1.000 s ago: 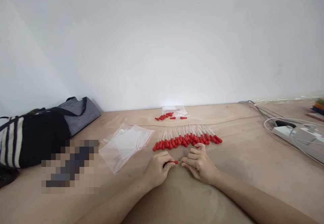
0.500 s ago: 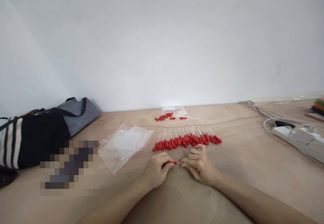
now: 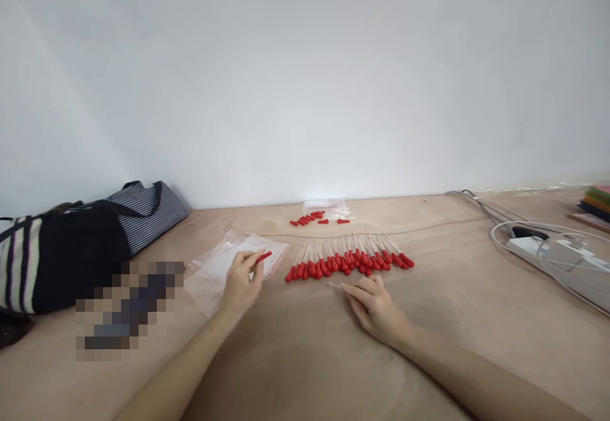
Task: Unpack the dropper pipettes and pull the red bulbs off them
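Note:
My left hand [image 3: 242, 282] pinches a small red rubber cap [image 3: 264, 256] and hovers over a pile of clear zip bags [image 3: 223, 270]. My right hand [image 3: 374, 305] rests on the table with fingers pressed together on a thin clear tube [image 3: 335, 286] that sticks out to the left. Just beyond both hands lies a row of several clear tubes with red caps [image 3: 350, 259]. Farther back, several loose red caps [image 3: 312, 218] lie beside a small clear bag [image 3: 328, 206].
A dark striped bag [image 3: 81, 243] lies at the left against the wall, with a blurred-out object [image 3: 128, 303] in front of it. White cables and a power strip [image 3: 548, 246] sit at the right; coloured flat items [image 3: 595, 205] lie at the far right.
My hands have pulled apart. The left hand carried the red cap off to the left over the bags, while the right hand kept the clear tube and moved slightly forward.

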Available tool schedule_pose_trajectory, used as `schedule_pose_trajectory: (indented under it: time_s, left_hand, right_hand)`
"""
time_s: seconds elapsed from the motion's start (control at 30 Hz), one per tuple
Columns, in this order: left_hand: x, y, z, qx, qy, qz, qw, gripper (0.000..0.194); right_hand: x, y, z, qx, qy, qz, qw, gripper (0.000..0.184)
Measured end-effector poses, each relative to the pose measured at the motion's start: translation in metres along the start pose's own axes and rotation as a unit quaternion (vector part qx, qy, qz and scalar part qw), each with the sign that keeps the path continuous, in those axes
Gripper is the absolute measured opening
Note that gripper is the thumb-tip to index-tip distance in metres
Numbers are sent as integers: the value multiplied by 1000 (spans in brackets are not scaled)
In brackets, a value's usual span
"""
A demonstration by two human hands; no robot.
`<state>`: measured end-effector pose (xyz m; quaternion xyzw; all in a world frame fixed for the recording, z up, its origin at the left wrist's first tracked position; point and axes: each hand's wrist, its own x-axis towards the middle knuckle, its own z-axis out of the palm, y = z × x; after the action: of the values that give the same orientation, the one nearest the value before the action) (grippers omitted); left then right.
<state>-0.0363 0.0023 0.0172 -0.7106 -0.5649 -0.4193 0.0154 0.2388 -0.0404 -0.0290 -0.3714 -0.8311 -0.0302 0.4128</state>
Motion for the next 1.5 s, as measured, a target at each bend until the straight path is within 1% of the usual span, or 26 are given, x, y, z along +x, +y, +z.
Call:
schedule_pose_trajectory:
  time_s: [0.1,0.17,0.3,0.43,0.5,0.6,0.67,0.73,0.83,0.93,1.03,1.1,1.2,1.27,1.3,1.33,1.4,1.47,1.5]
  left_hand:
    - [10,-25,-9,72,-6,-39,997,30]
    - [11,-34,-11,108,-21,-63,992,26]
    - [6,-40,-8,126,-49,-70,988,15]
    - [4,-37,-7,135,-71,-63,986,18]
    - [3,-32,-8,147,-56,-28,987,20]
    - [-3,-14,-7,142,-25,71,987,19]
    - [-10,0,-2,110,-41,130,984,16]
    - [-17,13,6,75,-80,168,980,14]
    - [-23,20,20,47,-110,181,976,16]
    - [-23,17,31,49,-109,160,980,18]
    - [-20,12,35,50,-100,142,984,20]
    - [-18,11,32,43,-69,131,988,20]
    - [-18,16,21,30,16,120,992,17]
    - [-22,23,14,9,61,138,989,16]
    - [-25,27,11,-5,66,154,986,17]
    - [-29,31,9,-22,55,173,983,19]
    - [-38,42,9,-54,-1,203,978,22]
    - [-46,52,11,-87,-67,208,972,22]
    - [-48,56,14,-106,-96,203,969,20]
  right_hand:
    - [5,-1,7,-24,13,-15,1000,28]
    - [8,-4,11,-36,4,-9,999,28]
    - [12,-15,17,-54,-20,19,998,29]
    - [11,-29,18,-41,-79,69,994,26]
    - [11,-34,17,-26,-112,94,989,22]
    - [11,-39,14,-11,-141,116,983,20]
    - [12,-41,11,1,-153,122,981,22]
    - [12,-40,8,16,-154,127,980,23]
    - [10,-36,2,33,-130,135,982,23]
    - [5,-27,-6,38,-77,144,986,21]
    - [-1,-16,-13,35,-34,148,988,19]
    - [-5,-11,-17,29,-23,147,988,18]
    - [-7,-7,-19,7,-17,128,992,16]
    - [-7,-7,-20,-14,-3,105,994,16]
    - [-7,-7,-21,-25,10,93,995,16]
    - [-7,-8,-21,-38,29,79,996,17]
    - [-6,-8,-22,-69,76,46,994,22]
    - [-4,-7,-23,-104,113,5,988,28]
    - [-3,-7,-24,-118,118,-16,986,30]
